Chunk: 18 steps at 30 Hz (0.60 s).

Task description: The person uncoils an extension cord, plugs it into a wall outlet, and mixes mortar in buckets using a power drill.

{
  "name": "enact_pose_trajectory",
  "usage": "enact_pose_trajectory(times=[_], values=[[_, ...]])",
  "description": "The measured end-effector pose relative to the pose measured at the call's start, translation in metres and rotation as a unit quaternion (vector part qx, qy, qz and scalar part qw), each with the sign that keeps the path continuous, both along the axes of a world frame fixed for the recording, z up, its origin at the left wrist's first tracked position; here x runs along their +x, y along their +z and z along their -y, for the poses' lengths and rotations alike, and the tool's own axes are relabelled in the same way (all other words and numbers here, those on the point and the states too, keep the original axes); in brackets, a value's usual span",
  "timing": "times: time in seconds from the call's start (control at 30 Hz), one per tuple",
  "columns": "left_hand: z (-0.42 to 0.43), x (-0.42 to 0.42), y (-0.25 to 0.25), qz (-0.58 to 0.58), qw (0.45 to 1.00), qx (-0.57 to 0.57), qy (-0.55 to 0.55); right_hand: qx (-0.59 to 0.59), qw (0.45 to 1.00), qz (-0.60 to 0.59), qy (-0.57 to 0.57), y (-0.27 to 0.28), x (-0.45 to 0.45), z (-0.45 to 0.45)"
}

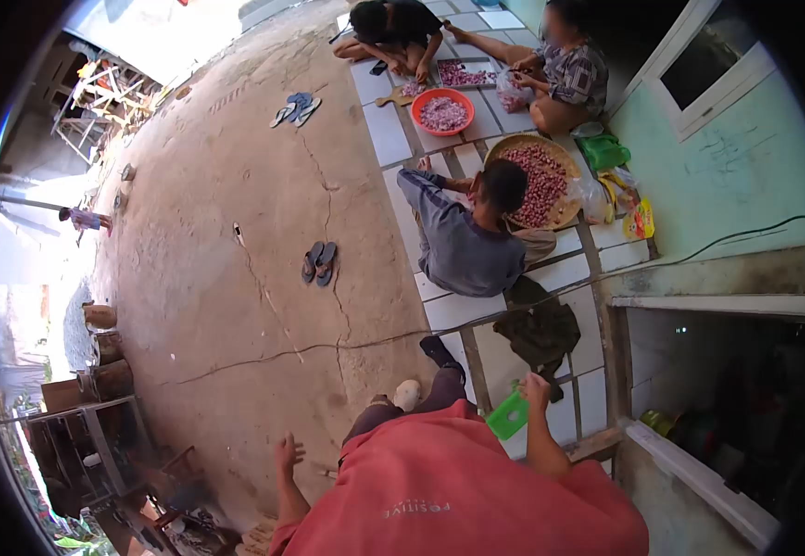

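Low in the head view, my right hand [536, 389] is closed on the edge of a flat green plastic object [508, 416], held beside my red shirt above the white tiles. My left hand [289, 451] hangs out over the concrete ground with its fingers apart and nothing in it. A dark green cloth [541, 331] lies on the tiles just beyond my right hand. My feet and dark trousers show in front of the shirt.
A person in grey [473, 246] sits beside a round woven tray [565, 208] of red shallots. Two people sit farther off near an orange basin [463, 124]. Dark sandals [319, 263] lie on the concrete; a black cable [393, 343] crosses the ground. A doorway stands right.
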State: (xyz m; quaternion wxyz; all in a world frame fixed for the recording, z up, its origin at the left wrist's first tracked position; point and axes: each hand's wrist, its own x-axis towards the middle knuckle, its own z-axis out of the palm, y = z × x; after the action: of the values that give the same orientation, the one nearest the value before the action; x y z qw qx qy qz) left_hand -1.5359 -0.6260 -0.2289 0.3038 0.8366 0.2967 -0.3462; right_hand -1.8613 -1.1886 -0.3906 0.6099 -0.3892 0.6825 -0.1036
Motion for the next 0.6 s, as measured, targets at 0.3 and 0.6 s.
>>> enact_pose_trajectory(times=[0.3, 0.6], values=[[0.073, 0.221, 0.050, 0.191, 0.951, -0.125, -0.211, 0.112, 0.950, -0.284, 0.068, 0.058, -0.191, -0.181], [-0.056, 0.259, -0.045, 0.026, 0.963, -0.082, -0.254, 0.014, 0.980, -0.200, -0.005, 0.146, -0.124, -0.198]])
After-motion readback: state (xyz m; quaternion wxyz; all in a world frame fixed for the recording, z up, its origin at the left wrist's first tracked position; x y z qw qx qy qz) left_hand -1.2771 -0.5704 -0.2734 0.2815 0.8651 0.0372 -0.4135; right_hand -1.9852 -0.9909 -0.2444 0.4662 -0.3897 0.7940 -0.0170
